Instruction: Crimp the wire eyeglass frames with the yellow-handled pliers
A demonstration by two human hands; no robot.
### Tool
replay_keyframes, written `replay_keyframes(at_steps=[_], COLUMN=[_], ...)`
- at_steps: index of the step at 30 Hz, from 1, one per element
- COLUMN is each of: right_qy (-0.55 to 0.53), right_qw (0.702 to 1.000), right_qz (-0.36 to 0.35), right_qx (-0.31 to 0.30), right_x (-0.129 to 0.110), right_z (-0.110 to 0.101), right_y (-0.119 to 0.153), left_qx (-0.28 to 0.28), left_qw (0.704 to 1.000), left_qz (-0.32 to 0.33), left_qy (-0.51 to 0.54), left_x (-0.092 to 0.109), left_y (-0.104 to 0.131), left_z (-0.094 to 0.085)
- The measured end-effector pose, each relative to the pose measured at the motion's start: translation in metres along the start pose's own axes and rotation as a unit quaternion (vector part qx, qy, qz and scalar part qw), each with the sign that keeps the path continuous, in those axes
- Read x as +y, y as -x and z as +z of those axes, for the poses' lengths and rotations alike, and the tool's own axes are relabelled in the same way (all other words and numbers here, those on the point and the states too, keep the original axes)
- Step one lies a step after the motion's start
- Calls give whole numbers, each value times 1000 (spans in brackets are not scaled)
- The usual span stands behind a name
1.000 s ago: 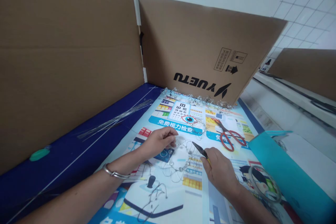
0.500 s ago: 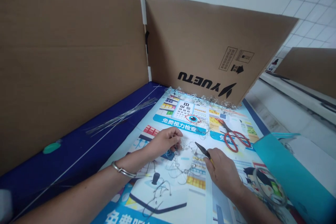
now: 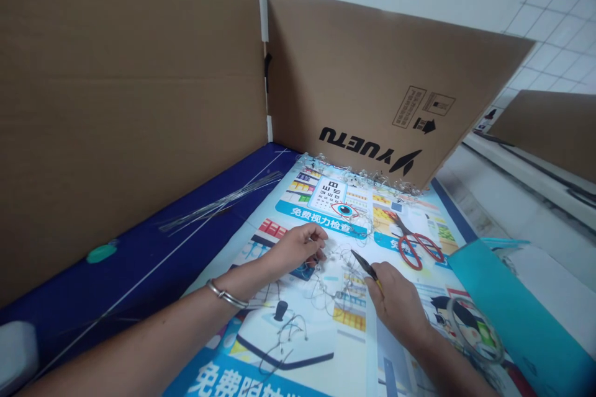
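My left hand point(image 3: 302, 249) is closed on a loop of thin silver wire with small beads or knots point(image 3: 333, 279), which hangs over the printed sheet. In my right hand point(image 3: 398, 301) is a pair of pliers point(image 3: 365, 265), its dark narrow jaws pointing up and left toward the wire. The plier tips look closed, just right of the wire; whether they touch it I cannot tell. Below my left hand lie loose bent wires point(image 3: 291, 332) on the printed sheet point(image 3: 349, 356).
Red-handled scissors point(image 3: 421, 248) lie beyond my right hand. A wire coil point(image 3: 475, 329) and a teal folder point(image 3: 521, 310) are at the right. Straight wires point(image 3: 223, 200) lie on the blue cloth point(image 3: 186, 254). Cardboard panels point(image 3: 372, 74) stand behind, with twisted wire pieces point(image 3: 363, 177) along their foot.
The view has shifted slightly, so most things sit a little further right. The wire loop has turned and bunched up beneath my left hand. Both hands keep their hold.
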State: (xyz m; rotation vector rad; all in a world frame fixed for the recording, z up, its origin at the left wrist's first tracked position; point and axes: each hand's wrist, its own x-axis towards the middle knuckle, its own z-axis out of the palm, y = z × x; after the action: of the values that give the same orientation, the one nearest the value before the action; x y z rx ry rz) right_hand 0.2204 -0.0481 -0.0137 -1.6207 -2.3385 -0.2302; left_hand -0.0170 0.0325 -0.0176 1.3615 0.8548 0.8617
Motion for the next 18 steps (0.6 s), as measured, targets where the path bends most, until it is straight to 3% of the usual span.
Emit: replay_keyframes(at_steps=[8, 18], right_qy=[-27, -55], right_qw=[999, 997], right_qz=[28, 47], right_qx=[-1, -19], right_x=[5, 2], right_z=[-2, -5], right_y=[2, 1], left_qx=[5, -34], left_qw=[1000, 998], left_qz=[-19, -55], left_qy=[-3, -12], left_x=[4, 15], left_y=[0, 7], left_z=[0, 0])
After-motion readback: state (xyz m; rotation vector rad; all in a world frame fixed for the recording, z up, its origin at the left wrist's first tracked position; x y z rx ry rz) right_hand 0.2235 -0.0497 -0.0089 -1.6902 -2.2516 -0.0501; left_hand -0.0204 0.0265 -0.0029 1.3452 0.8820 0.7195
